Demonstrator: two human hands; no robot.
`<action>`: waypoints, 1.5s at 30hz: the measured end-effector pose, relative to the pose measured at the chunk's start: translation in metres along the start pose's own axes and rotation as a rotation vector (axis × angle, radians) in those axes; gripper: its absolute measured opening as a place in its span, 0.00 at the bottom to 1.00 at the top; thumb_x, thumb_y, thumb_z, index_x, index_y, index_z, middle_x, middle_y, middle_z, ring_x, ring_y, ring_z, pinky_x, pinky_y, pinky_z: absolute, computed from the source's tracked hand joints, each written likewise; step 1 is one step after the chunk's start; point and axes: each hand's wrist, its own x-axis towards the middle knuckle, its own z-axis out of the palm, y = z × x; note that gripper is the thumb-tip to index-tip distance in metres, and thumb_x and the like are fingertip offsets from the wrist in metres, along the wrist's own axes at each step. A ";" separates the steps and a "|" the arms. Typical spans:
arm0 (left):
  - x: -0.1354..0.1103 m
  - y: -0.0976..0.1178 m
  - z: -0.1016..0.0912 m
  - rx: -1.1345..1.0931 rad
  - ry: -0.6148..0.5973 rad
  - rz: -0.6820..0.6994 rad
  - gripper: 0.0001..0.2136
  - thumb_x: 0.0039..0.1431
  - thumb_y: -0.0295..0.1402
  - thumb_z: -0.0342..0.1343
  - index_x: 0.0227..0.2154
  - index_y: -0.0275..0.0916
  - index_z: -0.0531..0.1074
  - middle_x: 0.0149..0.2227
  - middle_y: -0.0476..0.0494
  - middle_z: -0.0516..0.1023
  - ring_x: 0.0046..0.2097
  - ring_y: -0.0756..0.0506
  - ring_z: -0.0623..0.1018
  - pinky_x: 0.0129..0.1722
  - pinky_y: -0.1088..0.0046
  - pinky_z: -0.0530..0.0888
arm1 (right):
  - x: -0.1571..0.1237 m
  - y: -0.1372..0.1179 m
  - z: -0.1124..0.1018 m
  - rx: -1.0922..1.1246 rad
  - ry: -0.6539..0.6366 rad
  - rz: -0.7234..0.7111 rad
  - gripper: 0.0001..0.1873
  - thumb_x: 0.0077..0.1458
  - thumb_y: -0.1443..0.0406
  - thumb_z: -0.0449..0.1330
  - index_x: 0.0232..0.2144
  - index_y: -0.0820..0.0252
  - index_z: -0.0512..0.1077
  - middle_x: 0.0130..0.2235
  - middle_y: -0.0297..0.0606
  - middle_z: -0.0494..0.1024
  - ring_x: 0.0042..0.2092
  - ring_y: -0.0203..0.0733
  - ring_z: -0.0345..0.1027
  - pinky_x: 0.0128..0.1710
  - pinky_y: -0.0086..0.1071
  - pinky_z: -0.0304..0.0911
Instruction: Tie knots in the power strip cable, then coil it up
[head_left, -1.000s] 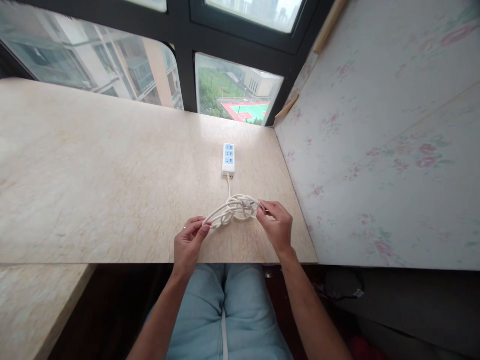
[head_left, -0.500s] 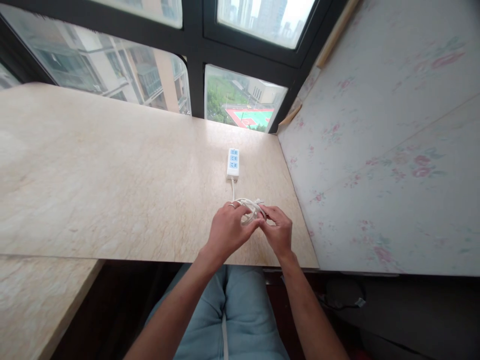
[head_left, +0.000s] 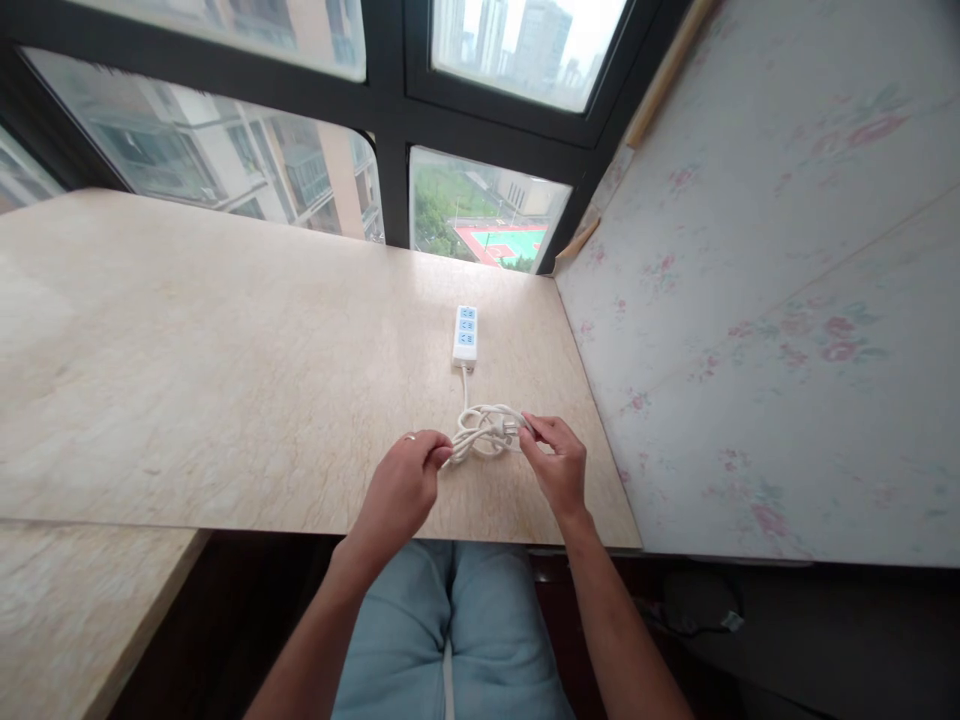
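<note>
A white power strip with blue socket faces lies on the marble-patterned counter. Its white cord runs toward me into a loose coil of several loops. My left hand, with a ring on one finger, pinches the left end of the coil. At the right end, my right hand grips the loops between thumb and fingers. Between the hands, the plug lies over the coil with its prongs pointing right. The fingertips partly hide the cord ends of the loops.
The counter stretches left, with a lower slab at the near left. A floral-papered wall rises close on the right. Dark-framed windows stand behind the counter. Another cable hangs in the dark space below right.
My left hand has moved left and slightly down, away from my right hand, stretching the coil sideways. The plug now shows between them. My right hand stays nearly in place.
</note>
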 end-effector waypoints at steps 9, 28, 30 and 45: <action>-0.017 -0.048 -0.011 -1.347 0.292 -0.180 0.12 0.51 0.39 0.65 0.27 0.38 0.69 0.26 0.50 0.65 0.31 0.50 0.68 0.37 0.70 0.72 | 0.003 0.005 0.006 0.069 0.025 0.172 0.11 0.53 0.64 0.61 0.39 0.59 0.79 0.34 0.40 0.79 0.33 0.39 0.72 0.33 0.33 0.70; 0.008 -0.078 -0.012 -1.428 0.494 -0.411 0.12 0.48 0.34 0.67 0.32 0.36 0.72 0.30 0.49 0.73 0.30 0.52 0.73 0.32 0.76 0.72 | -0.013 -0.028 0.008 0.153 -0.260 0.060 0.10 0.56 0.64 0.61 0.41 0.59 0.75 0.34 0.38 0.76 0.34 0.38 0.70 0.35 0.32 0.69; 0.005 -0.079 -0.016 -1.265 0.514 -0.458 0.15 0.48 0.39 0.66 0.34 0.34 0.72 0.31 0.46 0.74 0.30 0.52 0.74 0.30 0.77 0.71 | -0.016 -0.035 0.005 0.108 -0.300 -0.007 0.12 0.56 0.64 0.61 0.44 0.58 0.74 0.36 0.38 0.76 0.36 0.38 0.71 0.36 0.33 0.70; 0.002 -0.034 -0.045 0.299 0.060 0.272 0.14 0.59 0.33 0.56 0.48 0.37 0.70 0.48 0.35 0.76 0.53 0.37 0.72 0.54 0.56 0.65 | 0.033 -0.078 0.021 -0.102 -0.558 -0.284 0.23 0.55 0.71 0.56 0.53 0.52 0.70 0.56 0.43 0.71 0.59 0.47 0.62 0.58 0.48 0.59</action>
